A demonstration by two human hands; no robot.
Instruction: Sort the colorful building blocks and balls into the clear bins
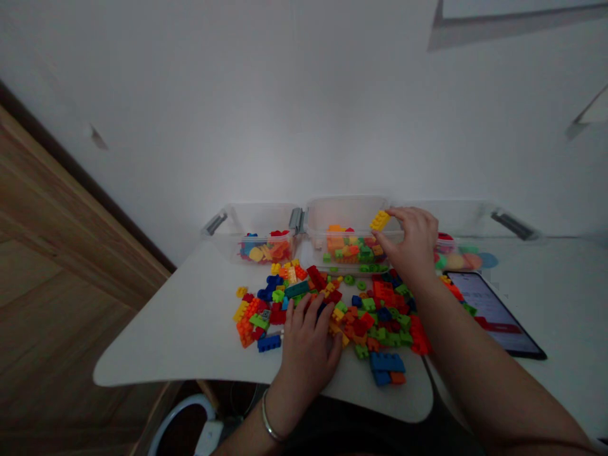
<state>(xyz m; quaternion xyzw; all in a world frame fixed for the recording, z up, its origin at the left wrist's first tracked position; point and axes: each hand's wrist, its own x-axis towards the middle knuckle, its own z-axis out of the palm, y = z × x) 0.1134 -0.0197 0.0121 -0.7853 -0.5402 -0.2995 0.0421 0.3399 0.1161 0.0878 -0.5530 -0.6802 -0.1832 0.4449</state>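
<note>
My right hand pinches a yellow toy brick between thumb and fingers, just above the front rim of the middle clear plastic bin. That bin holds orange, green and yellow bricks. My left hand lies on the near side of a spread pile of multicoloured toy bricks, with its fingers among them. Whether those fingers grip a brick is hidden by the hand itself. Blue and orange bricks lie apart from the pile near the front.
Two more clear bins with grey latches flank the middle one, the left bin and the right bin, both holding coloured pieces. A tablet lies to the right on the white table. A wooden surface lies at the left, a white wall behind.
</note>
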